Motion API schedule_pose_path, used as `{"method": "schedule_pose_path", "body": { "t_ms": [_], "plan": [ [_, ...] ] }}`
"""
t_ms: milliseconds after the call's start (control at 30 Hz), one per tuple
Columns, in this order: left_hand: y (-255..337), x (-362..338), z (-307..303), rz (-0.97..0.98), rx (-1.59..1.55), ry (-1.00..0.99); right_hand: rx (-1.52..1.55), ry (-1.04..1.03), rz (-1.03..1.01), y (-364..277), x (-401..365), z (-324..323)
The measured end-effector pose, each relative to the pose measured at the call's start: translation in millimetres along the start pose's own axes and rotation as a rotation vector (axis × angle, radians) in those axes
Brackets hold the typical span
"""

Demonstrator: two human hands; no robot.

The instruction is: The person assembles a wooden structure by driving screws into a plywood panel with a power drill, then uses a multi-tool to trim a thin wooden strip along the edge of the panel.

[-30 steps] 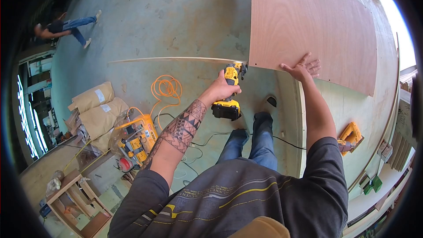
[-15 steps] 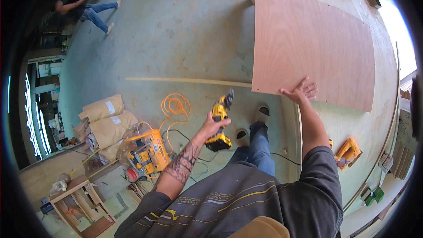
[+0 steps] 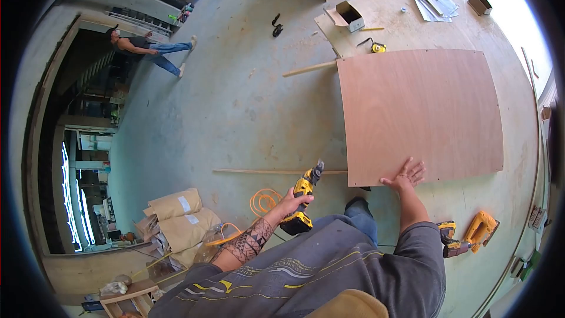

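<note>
Plywood panel (image 3: pixel 421 115) is lying flat on the pale worktop (image 3: pixel 518 191): reddish, smooth-grained, rectangular, with small holes along its edges. My right hand (image 3: pixel 405 178) is resting on its near edge, fingers spread flat and gripping nothing. My left hand (image 3: pixel 291 201) is clenching the grip of a yellow-and-black cordless drill (image 3: pixel 306 185), its nose pointing up near a thin wooden strip (image 3: pixel 265 171). My fingers are hiding the trigger, and the bit is too small to make out.

Worktop (image 3: pixel 459 200) carrying 1 plywood sheet (image 3: pixel 421 115) lying flat; 1 yellow saw (image 3: pixel 479 227) near the front edge, apart from the sheet; 1 tape measure (image 3: pixel 378 47) and 1 open cardboard box (image 3: pixel 350 15) beyond the sheet's far edge.
</note>
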State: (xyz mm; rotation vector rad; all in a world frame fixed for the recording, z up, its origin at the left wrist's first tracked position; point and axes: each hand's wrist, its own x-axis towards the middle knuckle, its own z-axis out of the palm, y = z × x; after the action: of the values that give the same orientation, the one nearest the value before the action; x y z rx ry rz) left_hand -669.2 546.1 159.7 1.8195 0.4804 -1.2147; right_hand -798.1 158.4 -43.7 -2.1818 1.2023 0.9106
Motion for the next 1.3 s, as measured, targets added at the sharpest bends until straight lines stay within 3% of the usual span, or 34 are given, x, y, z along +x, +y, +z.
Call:
{"method": "schedule_pose_path", "body": {
  "t_ms": [233,300,433,567,600,700,833,900,1300],
  "plan": [
    [101.2,56.9,-25.7,0.222,-0.017,0.045,-0.020,-0.033,0.064,-12.1,-5.0,-15.1],
    [132.6,65.4,-27.0,0.264,-0.013,0.039,-0.018,-0.104,0.162,-28.1,-11.8,-28.5],
    [185.0,100.5,-39.1,0.259,0.042,-0.005,0.163,0.005,0.336,-73.3,16.6,-34.3],
    [233.0,179.6,-55.2,0.290,0.173,-0.030,0.383,0.173,0.260,-137.8,51.9,-79.2],
    [246.8,208.3,-60.2,0.306,0.196,-0.135,0.419,0.198,0.235,-157.3,68.5,-94.5],
    [278.4,278.0,-58.4,0.323,0.331,-0.011,0.382,0.160,0.193,-204.3,115.5,-121.5],
    [345.7,275.4,-49.1,0.212,0.324,-0.049,0.437,0.064,0.381,-277.1,158.3,-155.9],
    [360.4,278.1,-45.8,0.187,0.342,-0.045,0.374,-0.033,0.633,-300.1,169.2,-165.1],
    [403.4,292.6,-42.2,0.025,0.459,-0.155,0.355,-0.100,0.605,-293.6,175.4,-161.8]
  ]
}}
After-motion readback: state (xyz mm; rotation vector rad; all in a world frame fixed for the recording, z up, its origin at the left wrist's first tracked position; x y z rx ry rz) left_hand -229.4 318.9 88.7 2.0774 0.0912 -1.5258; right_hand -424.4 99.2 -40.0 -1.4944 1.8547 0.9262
